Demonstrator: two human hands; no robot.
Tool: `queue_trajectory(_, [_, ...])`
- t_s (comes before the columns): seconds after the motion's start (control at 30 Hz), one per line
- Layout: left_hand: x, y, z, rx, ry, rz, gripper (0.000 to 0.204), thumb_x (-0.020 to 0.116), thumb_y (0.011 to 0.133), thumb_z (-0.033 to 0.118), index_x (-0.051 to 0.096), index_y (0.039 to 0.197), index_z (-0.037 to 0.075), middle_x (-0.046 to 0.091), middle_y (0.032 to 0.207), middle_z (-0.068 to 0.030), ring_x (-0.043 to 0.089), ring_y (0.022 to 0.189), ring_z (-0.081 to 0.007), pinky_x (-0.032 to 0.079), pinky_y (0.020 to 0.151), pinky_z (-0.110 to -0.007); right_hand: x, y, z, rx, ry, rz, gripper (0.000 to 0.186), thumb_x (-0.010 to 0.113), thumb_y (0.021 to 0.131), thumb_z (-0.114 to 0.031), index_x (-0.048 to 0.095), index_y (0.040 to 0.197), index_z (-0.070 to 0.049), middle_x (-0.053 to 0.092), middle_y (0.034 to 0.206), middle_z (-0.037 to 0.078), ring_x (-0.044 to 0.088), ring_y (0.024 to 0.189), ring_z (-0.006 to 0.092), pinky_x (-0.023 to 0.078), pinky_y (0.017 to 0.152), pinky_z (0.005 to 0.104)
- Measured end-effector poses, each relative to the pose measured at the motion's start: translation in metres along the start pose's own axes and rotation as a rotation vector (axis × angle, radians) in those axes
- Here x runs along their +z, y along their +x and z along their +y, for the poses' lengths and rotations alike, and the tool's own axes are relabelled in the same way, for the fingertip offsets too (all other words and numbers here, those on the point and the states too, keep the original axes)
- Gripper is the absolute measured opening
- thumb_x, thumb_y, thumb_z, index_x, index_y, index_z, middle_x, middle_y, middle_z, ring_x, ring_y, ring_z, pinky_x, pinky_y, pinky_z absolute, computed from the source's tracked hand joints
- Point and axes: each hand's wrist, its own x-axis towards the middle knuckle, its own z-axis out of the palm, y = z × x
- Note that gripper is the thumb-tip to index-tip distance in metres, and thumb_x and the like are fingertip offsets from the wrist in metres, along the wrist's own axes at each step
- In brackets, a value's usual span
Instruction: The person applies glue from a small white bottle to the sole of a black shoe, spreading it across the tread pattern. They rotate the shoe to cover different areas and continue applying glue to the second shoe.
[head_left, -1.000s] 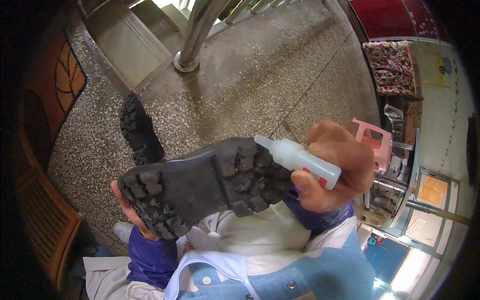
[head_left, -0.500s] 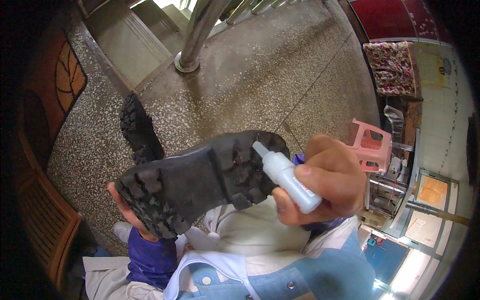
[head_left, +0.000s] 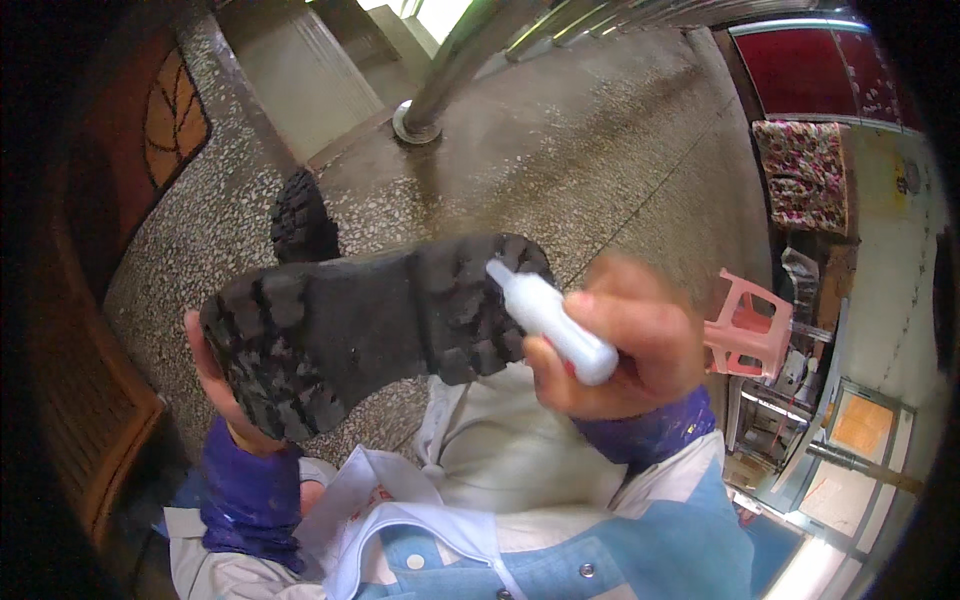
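A black rubber shoe sole [head_left: 370, 330], tread facing up, is held from the left by my left hand [head_left: 220, 385], whose fingers grip its end and are partly hidden beneath it. My right hand [head_left: 630, 340] is closed on a small white plastic bottle [head_left: 560, 325] with a red mark. The bottle's narrow nozzle lies over the tread at the sole's right end; whether it touches, I cannot tell. A second black sole [head_left: 305, 220] is on the speckled floor beyond.
A metal post [head_left: 418, 122] stands by steps [head_left: 300, 70] at the top. A wooden seat [head_left: 90, 440] is on the left. A pink plastic stool [head_left: 750, 320], a floral cloth [head_left: 800, 175] and cluttered metal-framed items [head_left: 760, 420] are on the right.
My left hand and the sole have moved up and left. My right hand with the bottle has also moved left, its nozzle now tilted over the tread. The surroundings appear shifted right in view.
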Motion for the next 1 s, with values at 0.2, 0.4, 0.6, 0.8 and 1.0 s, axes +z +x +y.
queue_trajectory(0.2, [0.021,-0.007,0.083,-0.138,0.305,0.186,0.061,0.036,0.094,0.051,0.054,0.126,0.003,0.056,0.127,-0.0155,0.055,0.114,-0.0324,0.039,0.103,-0.044,0.068,0.019,0.017,-0.009,0.288,0.017,0.024,0.078,0.065,-0.005,0.059,0.079,-0.004,0.054,0.06,0.007,0.054,0.05,0.0181,0.043,0.046,0.0287])
queue_trajectory(0.4, [-0.036,-0.033,0.199,-0.15,0.49,0.359,0.059,0.035,0.096,0.048,0.052,0.127,0.001,0.056,0.126,-0.017,0.055,0.115,-0.0312,0.039,0.103,-0.044,0.152,0.064,0.014,0.257,0.692,-0.047,0.019,0.073,0.076,-0.006,0.055,0.08,-0.003,0.057,0.07,-0.002,0.052,0.063,0.002,0.042,0.052,0.0182])
queue_trajectory(0.6, [-0.138,-0.059,0.241,-0.197,0.387,0.551,0.058,0.039,0.096,0.048,0.056,0.122,-0.001,0.059,0.12,-0.0185,0.058,0.109,-0.0316,0.044,0.098,-0.045,0.156,0.074,0.007,0.5,0.613,-0.152,0.019,0.073,0.077,-0.008,0.056,0.083,-0.003,0.057,0.073,-0.001,0.052,0.065,0.0026,0.044,0.056,0.0189])
queue_trajectory(0.8, [-0.254,-0.029,0.266,-0.489,0.457,0.62,0.059,0.047,0.091,0.055,0.063,0.109,0.001,0.066,0.106,-0.0153,0.065,0.092,-0.0292,0.052,0.086,-0.043,0.165,0.045,0.029,0.721,0.459,-0.21,0.019,0.072,0.077,-0.006,0.058,0.088,-0.002,0.059,0.076,0.001,0.051,0.067,0.0045,0.04,0.058,0.0203])
queue_trajectory(1.0, [-0.282,0.036,0.286,-0.787,0.618,0.701,0.064,0.047,0.088,0.062,0.066,0.096,0.001,0.069,0.087,-0.0087,0.065,0.073,-0.0204,0.053,0.07,-0.034,0.206,0.027,0.032,0.833,0.56,-0.109,0.021,0.072,0.077,-0.004,0.057,0.092,-0.001,0.06,0.081,0.003,0.053,0.07,0.0064,0.042,0.063,0.0215])
